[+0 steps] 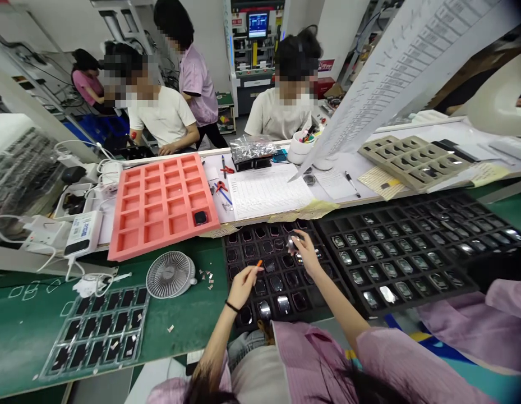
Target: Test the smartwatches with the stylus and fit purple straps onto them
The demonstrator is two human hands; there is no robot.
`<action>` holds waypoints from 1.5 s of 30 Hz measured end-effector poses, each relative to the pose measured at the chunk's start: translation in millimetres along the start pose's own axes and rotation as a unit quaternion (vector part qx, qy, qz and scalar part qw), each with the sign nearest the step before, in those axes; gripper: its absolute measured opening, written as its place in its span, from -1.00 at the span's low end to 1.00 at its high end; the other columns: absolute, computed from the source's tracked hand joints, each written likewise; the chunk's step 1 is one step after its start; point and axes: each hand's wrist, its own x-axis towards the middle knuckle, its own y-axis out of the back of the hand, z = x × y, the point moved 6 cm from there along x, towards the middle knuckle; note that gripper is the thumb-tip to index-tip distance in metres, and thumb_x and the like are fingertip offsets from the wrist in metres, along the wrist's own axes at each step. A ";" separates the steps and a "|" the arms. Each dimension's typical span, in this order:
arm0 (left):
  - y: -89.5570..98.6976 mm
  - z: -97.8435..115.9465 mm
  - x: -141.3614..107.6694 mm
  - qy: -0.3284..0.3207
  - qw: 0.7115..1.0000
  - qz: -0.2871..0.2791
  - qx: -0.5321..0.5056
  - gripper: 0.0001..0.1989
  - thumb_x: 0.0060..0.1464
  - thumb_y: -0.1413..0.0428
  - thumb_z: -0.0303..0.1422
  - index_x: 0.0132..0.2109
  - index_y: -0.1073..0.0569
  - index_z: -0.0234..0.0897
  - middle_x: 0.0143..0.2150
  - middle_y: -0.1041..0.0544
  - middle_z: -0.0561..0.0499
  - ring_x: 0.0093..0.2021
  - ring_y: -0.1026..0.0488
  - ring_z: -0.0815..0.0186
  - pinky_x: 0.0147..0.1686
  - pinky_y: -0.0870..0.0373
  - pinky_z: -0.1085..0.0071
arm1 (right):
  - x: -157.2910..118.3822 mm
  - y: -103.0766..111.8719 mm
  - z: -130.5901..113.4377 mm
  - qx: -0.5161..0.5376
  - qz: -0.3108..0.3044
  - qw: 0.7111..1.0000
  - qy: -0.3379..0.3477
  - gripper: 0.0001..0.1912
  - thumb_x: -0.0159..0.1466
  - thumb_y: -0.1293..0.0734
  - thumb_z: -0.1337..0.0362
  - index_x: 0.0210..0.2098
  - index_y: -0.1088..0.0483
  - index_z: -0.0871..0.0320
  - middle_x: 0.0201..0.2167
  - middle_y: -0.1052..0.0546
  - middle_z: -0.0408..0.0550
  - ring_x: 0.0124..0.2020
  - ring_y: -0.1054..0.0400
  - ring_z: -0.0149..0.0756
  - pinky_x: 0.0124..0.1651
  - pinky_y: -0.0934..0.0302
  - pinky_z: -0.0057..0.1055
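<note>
My left hand is closed round a small orange-tipped tool; its exact kind is too small to tell. My right hand pinches a small shiny dark piece, which looks like a watch case. Both hands are over a black compartment tray near the front of the bench. Rounded, glossy watch-like parts sit in many of its pockets. The right fingers partly cover the piece they hold.
A second black tray of similar parts lies to the right. Left are a pink foam tray, a small fan and a clear blister tray. Paper sheets lie on the raised shelf. Several people sit or stand beyond.
</note>
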 end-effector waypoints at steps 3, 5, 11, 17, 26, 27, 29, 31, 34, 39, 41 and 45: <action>-23.2 34.4 4.0 -0.018 0.998 -0.027 -0.058 -0.49 0.13 0.08 0.03 -0.29 -0.48 -0.35 -0.63 -0.12 0.19 -0.62 -0.04 0.48 -0.59 0.02 0.52 | -37.6 -43.4 -43.5 0.266 -0.085 0.957 -0.072 -0.70 0.17 -0.35 0.04 -0.20 -0.34 0.08 -0.54 -0.42 -0.22 -0.65 -0.25 -0.43 -0.62 -0.16 -0.47; -30.6 47.2 4.4 -0.019 0.996 -0.034 -0.084 -0.50 0.12 0.08 0.05 -0.39 -0.41 -0.33 -0.64 -0.09 0.20 -0.63 0.00 0.50 -0.61 0.05 0.52 | -53.8 -58.8 -67.6 0.340 -0.093 0.930 -0.104 -0.75 0.13 -0.41 0.10 -0.29 -0.35 0.07 -0.60 -0.38 -0.28 -0.73 -0.17 -0.49 -0.69 -0.08 -0.52; -27.7 58.8 -4.6 -0.017 0.994 -0.048 -0.095 -0.47 0.09 0.06 0.10 -0.46 -0.34 -0.32 -0.66 -0.07 0.21 -0.64 0.03 0.52 -0.63 0.10 0.53 | -67.0 -71.7 -96.1 0.363 -0.106 0.918 -0.120 -0.72 0.10 -0.44 0.11 -0.43 -0.29 0.10 -0.69 -0.31 -0.34 -0.82 -0.02 -0.59 -0.79 0.07 -0.60; -21.6 64.6 -10.3 -0.020 0.995 -0.041 -0.094 -0.44 0.07 0.05 0.11 -0.46 -0.39 -0.34 -0.67 -0.09 0.20 -0.65 0.02 0.52 -0.63 0.11 0.52 | -69.3 -76.7 -98.7 0.387 -0.115 0.906 -0.127 -0.68 0.11 -0.44 0.09 -0.47 -0.23 0.10 -0.69 -0.32 -0.35 -0.84 0.05 -0.63 -0.79 0.10 -0.62; -18.0 66.7 -11.9 -0.032 0.995 -0.032 -0.086 -0.45 0.08 0.03 0.08 -0.46 -0.43 -0.36 -0.68 -0.09 0.19 -0.64 0.02 0.52 -0.61 0.11 0.51 | -68.2 -72.5 -103.0 0.362 -0.120 0.918 -0.112 -0.68 0.12 -0.43 0.09 -0.48 -0.24 0.10 -0.72 -0.29 -0.34 -0.82 0.01 -0.60 -0.77 0.08 -0.60; -16.5 68.2 -12.1 -0.031 0.995 -0.035 -0.083 -0.45 0.08 0.02 0.08 -0.46 -0.44 -0.37 -0.68 -0.09 0.19 -0.64 0.03 0.52 -0.61 0.11 0.51 | -68.1 -71.2 -103.3 0.349 -0.119 0.924 -0.107 -0.69 0.12 -0.43 0.09 -0.47 -0.25 0.10 -0.73 -0.27 -0.35 -0.82 0.01 -0.60 -0.77 0.11 -0.60; -14.9 70.9 -12.1 -0.024 0.995 -0.051 -0.080 -0.45 0.07 0.01 0.09 -0.45 -0.45 -0.37 -0.70 -0.10 0.20 -0.66 0.02 0.52 -0.62 0.11 0.51 | -68.5 -70.7 -102.8 0.332 -0.124 0.929 -0.104 -0.69 0.12 -0.43 0.09 -0.47 -0.26 0.11 -0.74 -0.24 -0.36 -0.82 0.03 -0.62 -0.77 0.19 -0.62; -15.6 72.7 -11.8 -0.014 0.993 -0.073 -0.088 -0.44 0.05 0.01 0.11 -0.44 -0.45 -0.37 -0.71 -0.11 0.20 -0.67 0.02 0.53 -0.63 0.11 0.52 | -70.2 -75.3 -100.9 0.349 -0.148 0.917 -0.123 -0.69 0.11 -0.43 0.06 -0.47 -0.27 0.12 -0.75 -0.21 -0.38 -0.83 0.09 -0.64 -0.77 0.22 -0.62; -17.5 72.9 -10.6 -0.015 0.990 -0.078 -0.113 -0.42 0.02 0.00 0.14 -0.48 -0.42 -0.37 -0.73 -0.13 0.20 -0.69 0.03 0.55 -0.66 0.13 0.53 | -74.2 -88.3 -97.1 0.420 -0.196 0.869 -0.177 -0.68 0.10 -0.42 0.03 -0.44 -0.30 0.12 -0.77 -0.17 -0.41 -0.83 0.20 -0.65 -0.76 0.13 -0.63; -18.0 62.7 -11.0 -0.006 0.989 -0.049 -0.137 -0.42 0.00 -0.01 0.16 -0.51 -0.37 -0.35 -0.75 -0.12 0.21 -0.72 0.05 0.57 -0.69 0.15 0.54 | -72.9 -97.8 -87.9 0.465 -0.192 0.835 -0.221 -0.70 0.08 -0.44 0.11 -0.50 -0.26 0.11 -0.80 -0.13 -0.40 -0.81 0.22 -0.61 -0.77 0.12 -0.62; -18.5 57.0 -10.7 0.008 0.988 -0.039 -0.149 -0.43 0.03 0.01 0.15 -0.50 -0.36 -0.33 -0.75 -0.10 0.22 -0.74 0.06 0.57 -0.70 0.14 0.55 | -73.3 -99.5 -85.3 0.460 -0.193 0.838 -0.221 -0.67 0.07 -0.45 0.11 -0.56 -0.24 0.11 -0.82 -0.09 -0.40 -0.82 0.24 -0.61 -0.78 0.11 -0.60; -22.8 50.2 -4.0 -0.008 0.985 0.003 -0.170 -0.48 0.00 -0.04 0.13 -0.48 -0.31 -0.29 -0.66 -0.26 0.16 -0.68 -0.14 0.51 -0.63 -0.15 0.53 | -79.0 -99.5 -74.6 0.407 -0.140 0.883 -0.187 -0.67 0.05 -0.45 0.09 -0.54 -0.26 0.11 -0.77 -0.15 -0.37 -0.80 0.18 -0.60 -0.78 0.17 -0.60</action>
